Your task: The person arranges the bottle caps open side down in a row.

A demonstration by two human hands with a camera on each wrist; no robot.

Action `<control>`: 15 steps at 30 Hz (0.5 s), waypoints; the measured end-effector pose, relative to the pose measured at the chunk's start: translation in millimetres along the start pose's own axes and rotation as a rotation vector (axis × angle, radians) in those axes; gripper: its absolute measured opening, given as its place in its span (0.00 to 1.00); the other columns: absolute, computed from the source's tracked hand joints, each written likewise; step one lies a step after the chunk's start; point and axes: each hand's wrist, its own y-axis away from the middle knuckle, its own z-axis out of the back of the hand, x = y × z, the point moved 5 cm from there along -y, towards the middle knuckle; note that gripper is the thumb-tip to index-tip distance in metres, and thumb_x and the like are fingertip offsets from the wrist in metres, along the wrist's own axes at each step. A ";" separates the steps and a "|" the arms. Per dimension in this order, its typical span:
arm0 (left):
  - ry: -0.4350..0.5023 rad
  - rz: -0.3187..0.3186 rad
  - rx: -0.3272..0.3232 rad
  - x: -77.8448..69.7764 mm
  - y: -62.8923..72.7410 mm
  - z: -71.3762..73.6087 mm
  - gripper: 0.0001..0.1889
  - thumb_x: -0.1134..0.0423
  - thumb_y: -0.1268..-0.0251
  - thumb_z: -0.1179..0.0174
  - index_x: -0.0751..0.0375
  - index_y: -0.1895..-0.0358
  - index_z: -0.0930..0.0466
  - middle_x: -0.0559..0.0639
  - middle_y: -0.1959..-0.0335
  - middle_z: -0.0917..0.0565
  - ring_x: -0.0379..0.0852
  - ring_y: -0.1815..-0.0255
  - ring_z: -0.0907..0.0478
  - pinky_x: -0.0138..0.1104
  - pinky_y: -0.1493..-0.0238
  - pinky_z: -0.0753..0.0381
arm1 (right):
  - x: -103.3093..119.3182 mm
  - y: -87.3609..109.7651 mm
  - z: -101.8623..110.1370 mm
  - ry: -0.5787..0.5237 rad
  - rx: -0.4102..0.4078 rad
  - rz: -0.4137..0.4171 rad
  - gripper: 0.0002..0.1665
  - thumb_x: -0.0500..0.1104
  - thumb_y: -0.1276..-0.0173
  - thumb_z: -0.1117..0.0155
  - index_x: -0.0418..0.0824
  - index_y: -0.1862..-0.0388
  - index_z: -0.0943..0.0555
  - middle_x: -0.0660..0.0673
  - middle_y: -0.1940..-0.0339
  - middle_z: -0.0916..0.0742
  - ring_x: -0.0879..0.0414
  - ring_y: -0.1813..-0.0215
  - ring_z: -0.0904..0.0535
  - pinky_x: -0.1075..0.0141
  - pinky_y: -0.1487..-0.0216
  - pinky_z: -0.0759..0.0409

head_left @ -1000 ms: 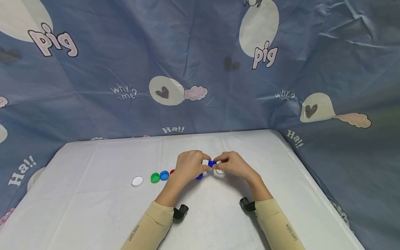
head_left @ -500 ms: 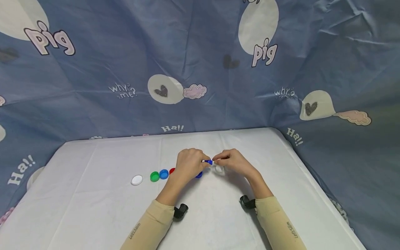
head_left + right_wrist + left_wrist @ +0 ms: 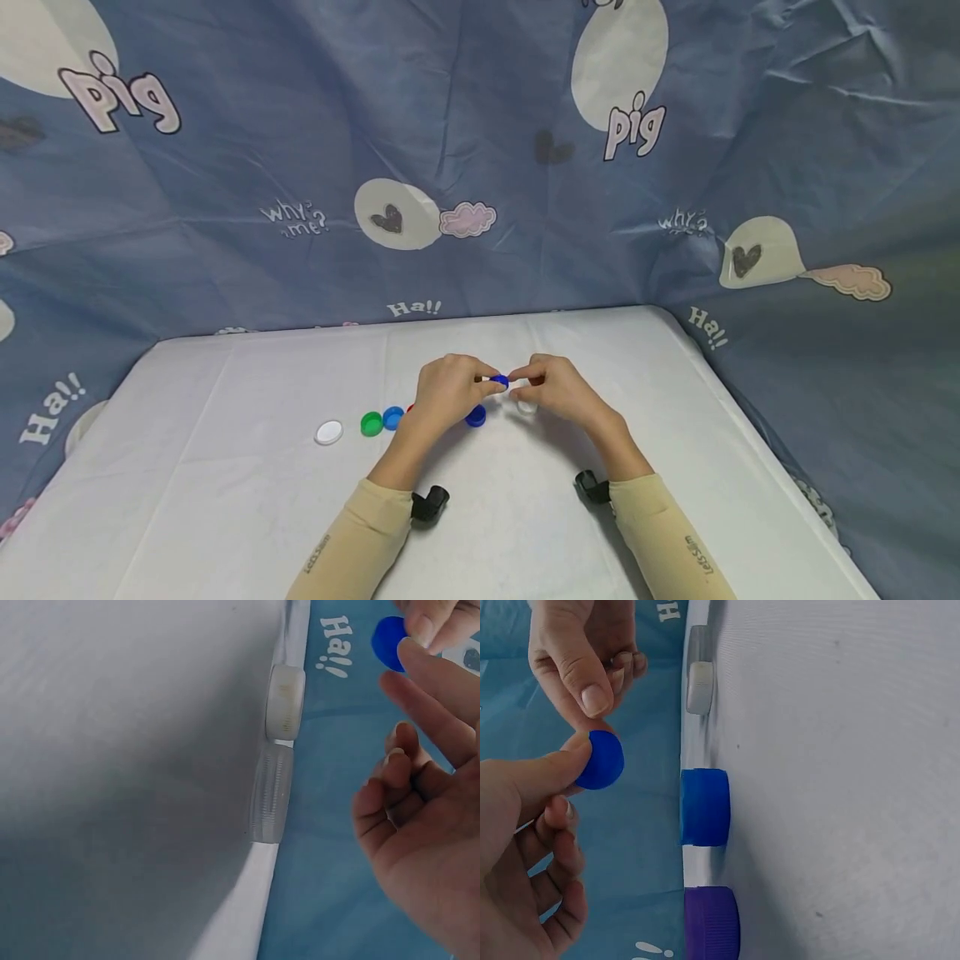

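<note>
My left hand (image 3: 450, 389) pinches a small, smooth, rounded blue piece (image 3: 606, 760), like a lump of modelling clay, between thumb and index finger above the table. My right hand (image 3: 561, 386) is close on its right side, thumb and index finger parted and fingertips right at the blue piece; its other fingers are loosely bent. Below my hands stands a dark blue cap-like tub (image 3: 476, 416). A white cap (image 3: 285, 703) and a clear ribbed lid (image 3: 271, 795) sit under my right hand.
Left of my hands, a light blue tub (image 3: 393, 417), a green tub (image 3: 371, 423) and a white lid (image 3: 328, 432) lie on the white table (image 3: 225, 500). A ribbed purple cap (image 3: 712, 922) shows in the left wrist view. A printed blue curtain (image 3: 480, 150) hangs behind.
The blue piece has turned in the fingers and moved slightly left and up with my left hand. My right thumb and index finger have spread apart, and the dark blue tub shows more fully.
</note>
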 end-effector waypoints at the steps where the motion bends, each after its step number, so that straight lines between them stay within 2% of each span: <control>1: 0.026 0.007 0.004 0.3 0.1 0.0 0.14 0.40 0.42 0.33 0.36 0.55 0.10 0.38 0.67 0.12 0.33 0.75 0.26 0.31 0.78 0.30 | -0.2 -0.1 0.0 -0.002 -0.006 -0.001 0.14 0.42 0.38 0.27 0.45 0.52 0.11 0.48 0.73 0.21 0.57 0.72 0.31 0.69 0.71 0.32; 5: 0.130 0.024 0.029 -0.1 0.7 -0.8 0.14 0.41 0.41 0.33 0.37 0.54 0.10 0.39 0.63 0.10 0.35 0.74 0.25 0.32 0.75 0.29 | -2.4 0.3 -0.4 -0.054 -0.011 -0.013 0.12 0.43 0.37 0.27 0.47 0.54 0.10 0.47 0.73 0.21 0.56 0.71 0.32 0.69 0.70 0.33; 8: 0.172 0.028 0.043 -1.4 1.4 -1.0 0.15 0.41 0.41 0.33 0.38 0.54 0.10 0.39 0.63 0.10 0.36 0.75 0.26 0.33 0.74 0.29 | -5.0 0.7 -0.2 -0.098 -0.011 -0.022 0.11 0.45 0.37 0.27 0.48 0.56 0.10 0.47 0.72 0.20 0.56 0.71 0.31 0.69 0.70 0.32; 11: 0.174 0.027 0.047 -3.1 1.8 -0.1 0.15 0.41 0.41 0.33 0.38 0.53 0.10 0.38 0.68 0.11 0.37 0.76 0.28 0.34 0.75 0.30 | -5.9 0.6 0.8 -0.125 -0.003 -0.009 0.11 0.46 0.37 0.27 0.47 0.57 0.09 0.45 0.71 0.19 0.56 0.71 0.31 0.69 0.69 0.32; 15: 0.121 -0.004 0.070 -5.9 1.3 -0.1 0.17 0.43 0.42 0.31 0.37 0.50 0.12 0.36 0.77 0.19 0.37 0.78 0.29 0.33 0.76 0.31 | -8.0 0.1 3.0 -0.160 0.013 -0.009 0.11 0.44 0.36 0.28 0.43 0.56 0.10 0.43 0.70 0.17 0.57 0.71 0.31 0.69 0.70 0.31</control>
